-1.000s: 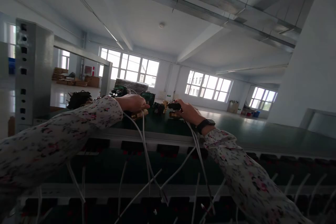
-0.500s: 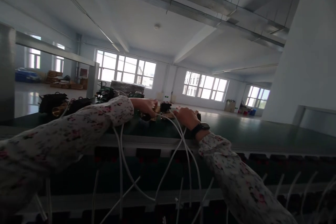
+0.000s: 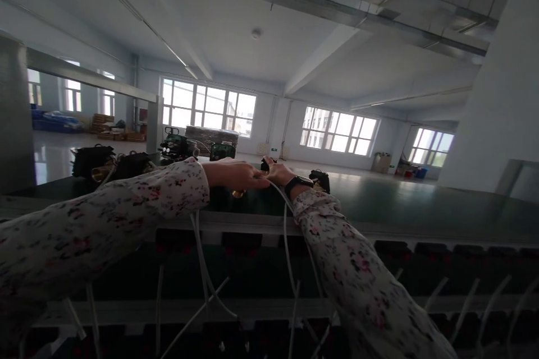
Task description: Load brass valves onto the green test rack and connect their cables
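Observation:
My left hand (image 3: 241, 175) is closed above the work surface, its index finger stretched to the right. Below it shows the round brass end of a valve (image 3: 238, 193); the palm and other fingers hide the rest. Touching its fingertip, my right hand (image 3: 278, 170) is closed around a brass valve with a black housing (image 3: 266, 164), which is mostly covered. A white cable (image 3: 286, 224) runs down from between the hands over the front edge. Right of my right wrist stands another black-topped brass valve (image 3: 320, 180), apart from the hand.
More black-housed brass valves (image 3: 93, 162) stand at the left, near a metal post (image 3: 17, 118). Green machinery (image 3: 174, 146) is behind my left arm. Below the green tabletop (image 3: 391, 207), lower shelves hold rows of black units (image 3: 433, 249) with white cables hanging down.
My right hand has left the right-hand valve and moved left to the middle one. My left hand has shifted slightly right, so the hands now meet. The view has turned slightly left.

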`<state>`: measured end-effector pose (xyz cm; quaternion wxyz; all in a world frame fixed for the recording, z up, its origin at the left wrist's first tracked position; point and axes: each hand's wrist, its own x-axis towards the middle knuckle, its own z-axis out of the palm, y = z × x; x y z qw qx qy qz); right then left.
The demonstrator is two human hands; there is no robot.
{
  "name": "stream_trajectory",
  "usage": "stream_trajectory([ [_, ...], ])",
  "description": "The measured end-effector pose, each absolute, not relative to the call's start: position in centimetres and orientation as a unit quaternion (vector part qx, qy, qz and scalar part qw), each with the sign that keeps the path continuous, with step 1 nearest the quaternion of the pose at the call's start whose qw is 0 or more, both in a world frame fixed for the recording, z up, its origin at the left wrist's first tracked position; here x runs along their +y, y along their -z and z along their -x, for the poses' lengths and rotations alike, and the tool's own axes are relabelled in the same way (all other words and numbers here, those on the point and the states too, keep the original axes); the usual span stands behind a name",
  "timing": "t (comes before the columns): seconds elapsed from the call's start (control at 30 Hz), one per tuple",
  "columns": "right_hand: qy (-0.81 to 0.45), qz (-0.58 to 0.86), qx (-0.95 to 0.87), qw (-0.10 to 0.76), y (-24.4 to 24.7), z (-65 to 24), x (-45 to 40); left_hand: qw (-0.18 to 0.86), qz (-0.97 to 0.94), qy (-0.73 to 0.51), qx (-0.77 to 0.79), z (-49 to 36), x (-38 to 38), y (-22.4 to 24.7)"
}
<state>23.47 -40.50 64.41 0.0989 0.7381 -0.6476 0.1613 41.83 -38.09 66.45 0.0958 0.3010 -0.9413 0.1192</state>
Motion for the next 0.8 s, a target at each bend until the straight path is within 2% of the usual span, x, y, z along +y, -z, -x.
stream_trajectory([
  [0.1,-0.168,-0.767,-0.611,0.1,-64.3,-23.5,-40.5,0.098,-0.272,-0.251,-0.924,-42.7,-37.0,-65.1],
  [0.17,-0.175,-0.796,-0.571,0.098,-64.3,-23.0,-39.5,0.107,-0.235,-0.261,-0.93,-43.9,-37.2,-64.8],
  [0.23,-0.185,-0.832,-0.517,0.079,-64.5,-22.1,-38.0,0.116,-0.213,-0.197,-0.95,-44.6,-37.6,-65.2],
  [0.33,-0.18,-0.873,-0.453,0.008,-65.3,-20.9,-35.5,0.191,-0.221,-0.073,-0.954,-44.1,-38.1,-66.3],
  [0.43,-0.154,-0.892,-0.419,-0.063,-66.5,-20.3,-33.1,0.237,-0.218,-0.03,-0.946,-41.6,-38.5,-67.3],
  [0.5,-0.179,-0.875,-0.448,-0.032,-66.9,-20.0,-31.8,0.192,-0.184,-0.005,-0.964,-39.5,-38.7,-67.6],
  [0.63,-0.263,-0.655,-0.689,0.168,-65.4,-18.4,-30.4,0.094,-0.193,-0.002,-0.977,-37.0,-38.4,-67.2],
  [0.7,-0.227,-0.582,-0.76,0.179,-64.3,-17.2,-30.3,0.081,-0.211,-0.021,-0.974,-36.9,-38.0,-67.0],
  [0.8,-0.172,-0.636,-0.744,0.114,-63.9,-14.9,-30.3,0.084,-0.205,-0.019,-0.975,-37.6,-37.6,-66.8],
])
